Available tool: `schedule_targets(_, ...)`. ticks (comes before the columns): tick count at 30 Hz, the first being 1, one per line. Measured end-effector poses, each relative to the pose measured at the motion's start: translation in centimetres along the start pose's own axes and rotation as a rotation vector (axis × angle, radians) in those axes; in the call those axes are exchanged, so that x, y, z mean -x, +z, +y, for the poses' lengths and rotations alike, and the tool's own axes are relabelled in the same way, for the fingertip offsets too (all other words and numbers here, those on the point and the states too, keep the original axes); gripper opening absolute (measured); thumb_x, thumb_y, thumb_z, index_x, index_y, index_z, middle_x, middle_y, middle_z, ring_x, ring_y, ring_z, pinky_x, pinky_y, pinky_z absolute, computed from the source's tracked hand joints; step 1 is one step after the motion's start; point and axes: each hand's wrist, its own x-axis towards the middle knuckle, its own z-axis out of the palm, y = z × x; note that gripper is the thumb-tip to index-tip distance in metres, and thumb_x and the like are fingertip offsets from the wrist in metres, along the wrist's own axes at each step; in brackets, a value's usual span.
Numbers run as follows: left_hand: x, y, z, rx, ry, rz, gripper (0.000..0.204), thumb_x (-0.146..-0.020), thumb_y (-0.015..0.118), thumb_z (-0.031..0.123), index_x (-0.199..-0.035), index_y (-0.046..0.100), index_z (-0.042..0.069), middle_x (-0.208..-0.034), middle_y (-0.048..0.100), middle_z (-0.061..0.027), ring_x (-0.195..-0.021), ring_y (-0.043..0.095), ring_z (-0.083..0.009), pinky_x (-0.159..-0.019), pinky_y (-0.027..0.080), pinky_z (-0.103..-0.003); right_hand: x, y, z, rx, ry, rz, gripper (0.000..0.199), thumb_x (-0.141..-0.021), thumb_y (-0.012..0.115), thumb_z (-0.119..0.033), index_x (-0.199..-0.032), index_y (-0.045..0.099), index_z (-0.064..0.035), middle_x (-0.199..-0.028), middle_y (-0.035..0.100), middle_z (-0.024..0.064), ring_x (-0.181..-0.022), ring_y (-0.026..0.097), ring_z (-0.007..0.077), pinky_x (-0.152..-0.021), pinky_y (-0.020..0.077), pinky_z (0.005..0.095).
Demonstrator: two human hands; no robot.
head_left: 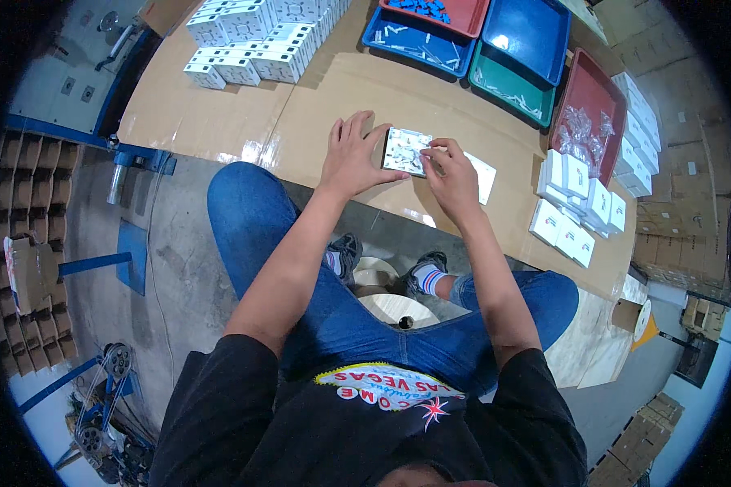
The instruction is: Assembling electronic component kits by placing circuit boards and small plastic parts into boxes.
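Note:
A white square housing (407, 151) with small metal and white parts showing in its upturned side lies on the cardboard-covered table in front of me. My left hand (351, 161) steadies it from the left, thumb along its near edge and index finger by the far left corner, the other fingers spread. Over its right side, my right hand (453, 177) has thumb and fingers pinched together at the parts; whatever small piece sits between them is hidden. Beside my right hand lies a flat white plate (485, 178), partly covered by that hand.
Stacked white housings (276, 61) stand at the far left. Beyond my hands are a blue tray (374, 38) of small white pieces, a red tray (463, 24) of blue pieces and a green tray (508, 101). White plates (562, 231) are piled at right beside a dark red tray (581, 81).

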Motion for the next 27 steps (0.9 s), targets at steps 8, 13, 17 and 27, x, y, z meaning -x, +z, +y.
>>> schedule_targets(8,0.1,0.1,-0.2,0.004,0.004,0.011,0.099,-0.063,0.078,0.075,-0.138,0.060,0.014,-0.148,0.044,-0.0165,-0.146,0.032,-0.0294,-0.122,0.018,-0.054,-2.1,0.1,-2.0,0.092,0.223,-0.065,0.020,-0.088,0.074,-0.023,-0.097,0.076,-0.0049,-0.108,0.063,0.0096,-0.093,0.068,0.0278,-0.080,0.0528,0.0390)
schedule_targets(13,0.1,0.1,-0.2,-0.004,0.005,0.016,0.100,-0.062,0.078,0.076,-0.138,0.060,0.014,-0.147,0.044,-0.0168,-0.146,0.033,-0.0297,-0.121,0.019,-0.055,-2.4,0.8,-1.8,0.113,0.333,-0.047,0.022,-0.083,0.075,-0.024,-0.091,0.076,-0.0031,-0.104,0.063,0.0110,-0.094,0.066,0.0294,-0.082,0.0524,0.0394)
schedule_targets(17,0.1,-0.1,-0.1,-0.001,0.012,0.018,0.100,-0.062,0.078,0.076,-0.138,0.060,0.014,-0.147,0.044,-0.0167,-0.145,0.034,-0.0305,-0.121,0.019,-0.055,-2.4,0.5,-1.9,0.122,0.346,0.007,0.018,-0.081,0.076,-0.024,-0.089,0.077,-0.0075,-0.100,0.062,0.0101,-0.092,0.067,0.0293,-0.079,0.0546,0.0414)
schedule_targets(27,0.1,0.1,-0.3,0.006,-0.008,0.018,0.100,-0.062,0.079,0.074,-0.139,0.059,0.013,-0.147,0.044,-0.0158,-0.145,0.034,-0.0300,-0.121,0.019,-0.055,-2.6,1.5,0.3,-0.058,0.323,-0.014,0.018,-0.084,0.075,-0.016,-0.097,0.078,-0.0033,-0.096,0.062,0.0118,-0.082,0.062,0.0225,-0.075,0.0504,0.0334)
